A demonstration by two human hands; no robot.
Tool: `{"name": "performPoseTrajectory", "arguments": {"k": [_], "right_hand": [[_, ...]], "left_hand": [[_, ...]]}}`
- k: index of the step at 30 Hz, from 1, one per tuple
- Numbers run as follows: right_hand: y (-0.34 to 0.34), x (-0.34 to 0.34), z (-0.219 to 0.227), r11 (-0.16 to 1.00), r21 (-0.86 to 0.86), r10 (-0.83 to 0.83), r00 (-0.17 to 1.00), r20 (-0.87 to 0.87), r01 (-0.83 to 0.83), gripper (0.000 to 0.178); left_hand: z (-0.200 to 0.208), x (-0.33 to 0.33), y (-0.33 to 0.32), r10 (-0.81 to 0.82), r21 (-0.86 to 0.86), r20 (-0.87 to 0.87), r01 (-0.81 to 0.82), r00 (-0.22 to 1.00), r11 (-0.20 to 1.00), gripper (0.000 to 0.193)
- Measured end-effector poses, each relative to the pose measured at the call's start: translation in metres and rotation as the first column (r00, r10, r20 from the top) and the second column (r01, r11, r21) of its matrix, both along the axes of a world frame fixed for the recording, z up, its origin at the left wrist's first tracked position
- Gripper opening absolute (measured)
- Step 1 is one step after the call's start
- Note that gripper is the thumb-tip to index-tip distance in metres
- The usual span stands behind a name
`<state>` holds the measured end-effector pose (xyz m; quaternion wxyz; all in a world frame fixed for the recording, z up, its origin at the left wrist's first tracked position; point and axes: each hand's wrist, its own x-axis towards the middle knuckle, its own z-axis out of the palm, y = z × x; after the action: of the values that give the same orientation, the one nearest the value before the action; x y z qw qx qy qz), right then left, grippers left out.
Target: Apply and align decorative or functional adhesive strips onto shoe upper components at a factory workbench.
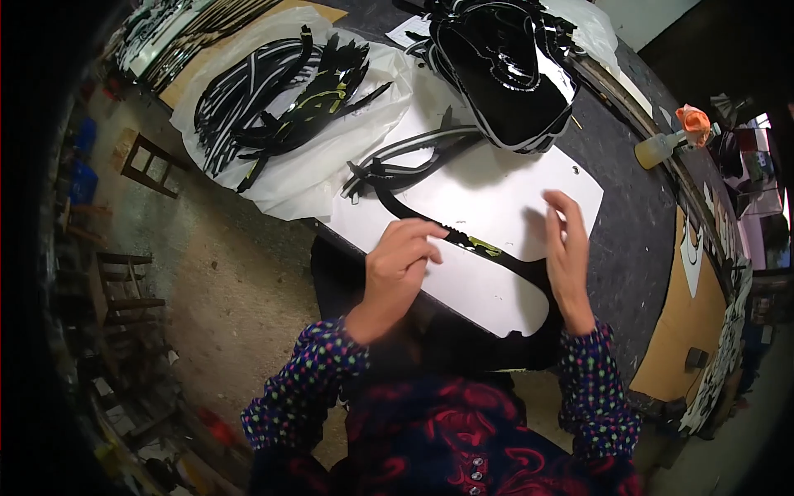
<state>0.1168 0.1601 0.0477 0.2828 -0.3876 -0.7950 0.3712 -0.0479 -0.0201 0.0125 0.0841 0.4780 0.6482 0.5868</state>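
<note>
A long, curved black strip (510,263) with a yellow-green mark lies across a white board (488,186). My left hand (399,266) is over the strip's left half, its fingers loosely bent and apart; the index fingertip overlaps the strip, and I cannot tell whether it touches. At the strip's right end, my right hand (568,252) is raised with fingers and thumb apart, holding nothing. Beyond the strip, a small bundle of black-and-grey strips (413,164) rests on the board.
At the far left, clear plastic sheeting (376,112) carries a heap of black strips (248,103). A glossy black pile of pieces (504,78) stands at the back. On the right are a yellowish bottle (653,151) with an orange cloth (693,124) and brown sheet (682,306). Wooden stools (149,165) stand left.
</note>
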Motion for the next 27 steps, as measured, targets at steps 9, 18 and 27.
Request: {"name": "performPoseTrajectory", "arguments": {"k": [9, 18, 27], "right_hand": [[-0.041, 0.097, 0.007, 0.988, 0.062, -0.154, 0.947, 0.281, 0.142, 0.027], [-0.052, 0.098, 0.049, 0.983, -0.162, -0.073, 0.992, 0.106, 0.089, 0.016], [-0.063, 0.111, 0.067, 0.954, -0.297, -0.059, 0.998, -0.028, 0.048, 0.017]], "left_hand": [[0.011, 0.031, -0.029, -0.152, -0.025, 0.824, 0.302, 0.546, 0.953, 0.014], [0.035, 0.058, -0.002, -0.014, 0.004, 1.000, 0.464, 0.016, 0.886, 0.048], [0.027, 0.077, 0.027, -0.087, 0.090, 0.996, 0.169, -0.024, 0.981, 0.027]]}}
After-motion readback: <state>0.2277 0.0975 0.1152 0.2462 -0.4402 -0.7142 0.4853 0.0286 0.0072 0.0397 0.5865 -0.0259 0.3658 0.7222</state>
